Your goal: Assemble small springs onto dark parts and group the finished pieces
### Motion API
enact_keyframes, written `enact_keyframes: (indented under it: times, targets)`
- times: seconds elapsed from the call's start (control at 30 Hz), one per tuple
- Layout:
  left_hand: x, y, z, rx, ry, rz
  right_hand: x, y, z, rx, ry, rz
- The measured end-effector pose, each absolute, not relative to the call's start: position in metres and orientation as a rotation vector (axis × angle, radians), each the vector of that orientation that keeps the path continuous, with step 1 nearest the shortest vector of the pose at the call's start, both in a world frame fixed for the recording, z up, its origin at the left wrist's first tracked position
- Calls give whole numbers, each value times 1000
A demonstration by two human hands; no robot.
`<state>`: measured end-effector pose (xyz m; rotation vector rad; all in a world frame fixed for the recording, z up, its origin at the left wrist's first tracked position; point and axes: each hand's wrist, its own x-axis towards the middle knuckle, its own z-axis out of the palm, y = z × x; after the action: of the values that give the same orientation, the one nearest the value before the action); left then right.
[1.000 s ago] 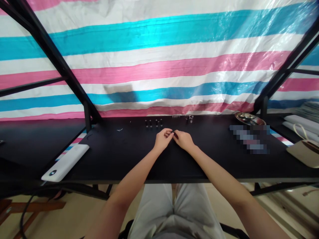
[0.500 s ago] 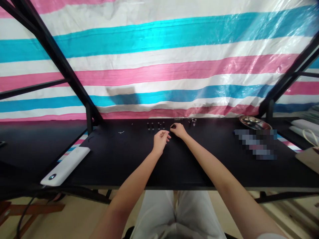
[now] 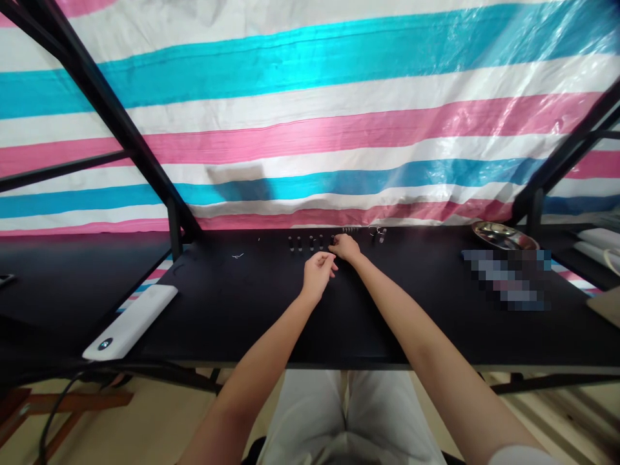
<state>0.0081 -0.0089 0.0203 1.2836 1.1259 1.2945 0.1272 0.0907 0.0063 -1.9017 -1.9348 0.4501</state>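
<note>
My right hand [image 3: 345, 248] is at the far part of the black table, its fingers closed on a small black cylinder [image 3: 332, 239]. That piece stands at the right end of a row of similar small black cylinders with pale lower ends, among them a left-end cylinder [image 3: 291, 243] and a neighbouring cylinder [image 3: 320, 242]. Just nearer to me, my left hand [image 3: 317, 274] hovers with thumb and fingertips pinched together. Whatever it may hold is too small to make out. Behind my right hand lies a line of tiny metallic pieces [image 3: 350, 230].
Small wires and a clear piece [image 3: 382, 236] lie at the back right. A thin white strand [image 3: 237, 256] is on the left. A white power bank [image 3: 130, 323] rests at the left edge, a shiny metal dish [image 3: 504, 237] at the right. A striped sheet [image 3: 310, 123] hangs behind.
My right hand has moved slightly toward the row, bringing the black cylinder to its right end. My left hand stays pinched close by. The whole view has shifted a little.
</note>
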Motion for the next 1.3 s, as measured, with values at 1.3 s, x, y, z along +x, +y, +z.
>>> enact_keyframes:
  times: [1.3]
  targets:
    - [6, -7, 19, 1309, 1124, 1296, 128, 98, 12, -1874, -1924, 608]
